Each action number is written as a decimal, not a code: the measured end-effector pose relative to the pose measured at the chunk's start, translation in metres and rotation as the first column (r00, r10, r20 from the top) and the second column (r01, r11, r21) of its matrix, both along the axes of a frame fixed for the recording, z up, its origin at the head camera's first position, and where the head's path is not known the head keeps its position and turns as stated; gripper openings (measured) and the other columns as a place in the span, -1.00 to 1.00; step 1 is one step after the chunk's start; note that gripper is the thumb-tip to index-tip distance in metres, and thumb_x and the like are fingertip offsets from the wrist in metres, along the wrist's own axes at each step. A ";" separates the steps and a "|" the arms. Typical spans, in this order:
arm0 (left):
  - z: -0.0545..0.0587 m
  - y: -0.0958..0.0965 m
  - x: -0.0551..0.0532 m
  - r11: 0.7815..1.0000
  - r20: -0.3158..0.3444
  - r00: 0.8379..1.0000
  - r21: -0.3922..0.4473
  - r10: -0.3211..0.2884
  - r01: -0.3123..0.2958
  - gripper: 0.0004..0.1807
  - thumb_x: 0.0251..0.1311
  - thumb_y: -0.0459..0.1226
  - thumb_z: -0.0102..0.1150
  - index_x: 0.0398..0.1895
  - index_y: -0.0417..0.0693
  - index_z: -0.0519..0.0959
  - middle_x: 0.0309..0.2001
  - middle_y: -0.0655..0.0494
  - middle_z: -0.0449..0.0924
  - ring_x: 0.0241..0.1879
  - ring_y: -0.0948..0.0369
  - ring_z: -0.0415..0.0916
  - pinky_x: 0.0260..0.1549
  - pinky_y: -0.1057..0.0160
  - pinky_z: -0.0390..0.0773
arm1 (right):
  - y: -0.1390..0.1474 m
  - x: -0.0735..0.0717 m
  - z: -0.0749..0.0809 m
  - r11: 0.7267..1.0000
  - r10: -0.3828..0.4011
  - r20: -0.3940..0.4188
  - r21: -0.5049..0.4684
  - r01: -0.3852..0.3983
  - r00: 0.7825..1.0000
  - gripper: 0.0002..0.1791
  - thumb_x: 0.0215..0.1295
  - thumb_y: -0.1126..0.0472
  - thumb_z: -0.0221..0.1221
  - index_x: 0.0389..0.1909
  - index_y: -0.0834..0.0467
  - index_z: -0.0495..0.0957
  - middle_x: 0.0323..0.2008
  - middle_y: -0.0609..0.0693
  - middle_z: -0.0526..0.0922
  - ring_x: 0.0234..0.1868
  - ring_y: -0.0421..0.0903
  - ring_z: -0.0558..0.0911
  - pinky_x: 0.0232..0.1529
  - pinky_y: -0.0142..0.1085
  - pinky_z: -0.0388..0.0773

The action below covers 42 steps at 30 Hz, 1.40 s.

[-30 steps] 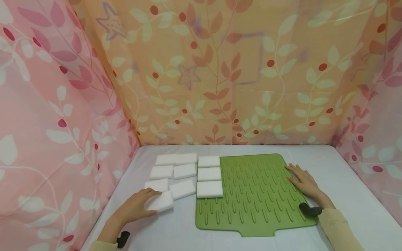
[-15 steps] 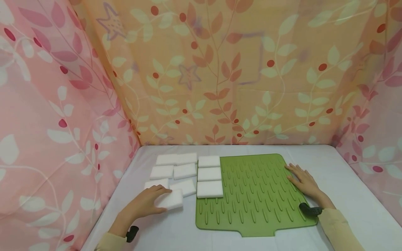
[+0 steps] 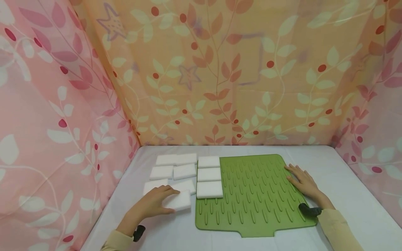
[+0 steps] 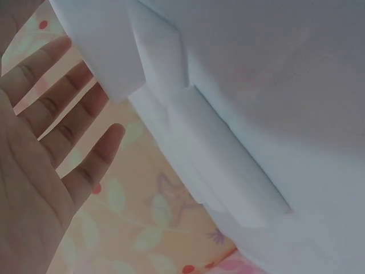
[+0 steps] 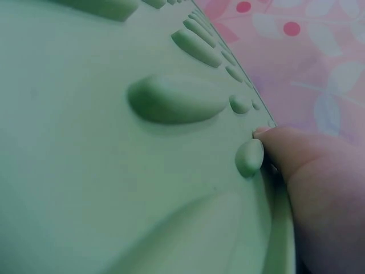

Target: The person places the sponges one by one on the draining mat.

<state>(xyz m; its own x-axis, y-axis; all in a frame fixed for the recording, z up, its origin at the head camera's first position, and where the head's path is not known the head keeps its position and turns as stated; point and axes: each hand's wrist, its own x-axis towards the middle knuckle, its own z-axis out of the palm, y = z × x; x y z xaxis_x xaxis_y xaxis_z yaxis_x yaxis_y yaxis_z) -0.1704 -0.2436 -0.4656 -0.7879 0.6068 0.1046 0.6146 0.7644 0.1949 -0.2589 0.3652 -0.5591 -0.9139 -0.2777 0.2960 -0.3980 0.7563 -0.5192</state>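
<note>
My left hand grips a white sponge block between thumb and fingers, a little left of the green ridged mat. In the left wrist view, the fingertips lie along the edge of the held sponge. Three sponges, the nearest being the front sponge, form a column on the mat's left side. My right hand rests with extended fingers on the mat's right edge. The right wrist view shows part of this hand against the mat's ridged surface.
Several loose sponges, such as the far left sponge, lie on the white tabletop beyond my left hand. One sponge is partly hidden by the held one. Patterned curtains enclose the back and sides.
My left hand has moved right with the sponge in its grip, from beside the loose sponges towards the mat's left edge. The right hand stays in place on the mat.
</note>
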 end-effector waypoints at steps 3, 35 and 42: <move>0.002 0.003 0.002 1.000 -0.012 1.000 -0.009 -0.007 0.007 -0.34 -0.09 0.12 0.33 0.14 0.17 0.47 0.00 0.32 0.47 0.01 0.26 0.41 -0.06 0.10 0.44 | 0.000 0.000 0.000 1.000 -0.001 0.002 0.002 0.001 1.000 -0.43 0.37 0.09 0.01 0.34 0.18 0.19 0.32 0.39 0.10 0.35 0.39 -0.03 0.29 0.25 -0.34; 0.003 0.050 0.001 0.984 -0.054 0.982 -0.021 -0.179 0.178 -0.35 -0.07 0.17 0.28 0.14 0.21 0.46 -0.01 0.35 0.46 0.00 0.31 0.39 -0.05 0.17 0.42 | -0.001 0.001 0.002 1.000 -0.004 -0.005 -0.002 0.004 1.000 -0.43 0.35 0.11 0.03 0.32 0.23 0.21 0.30 0.43 0.12 0.32 0.45 0.00 0.25 0.30 -0.31; 0.002 0.063 -0.001 0.977 -0.100 0.972 -0.042 -0.212 0.208 -0.35 -0.07 0.22 0.24 0.13 0.24 0.46 -0.01 0.37 0.47 0.01 0.32 0.37 -0.04 0.18 0.43 | -0.001 0.001 0.002 1.000 0.001 -0.006 -0.003 -0.001 1.000 -0.43 0.35 0.12 0.03 0.32 0.23 0.21 0.30 0.43 0.12 0.32 0.45 -0.01 0.25 0.30 -0.31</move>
<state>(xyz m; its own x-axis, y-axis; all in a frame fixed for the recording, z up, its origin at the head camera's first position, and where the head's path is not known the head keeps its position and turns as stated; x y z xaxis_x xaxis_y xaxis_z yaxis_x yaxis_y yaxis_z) -0.1714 -0.1803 -0.4637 -0.6283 0.7618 0.1575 0.7776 0.6207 0.1002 -0.2579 0.3637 -0.5569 -0.9119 -0.2772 0.3027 -0.4017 0.7543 -0.5194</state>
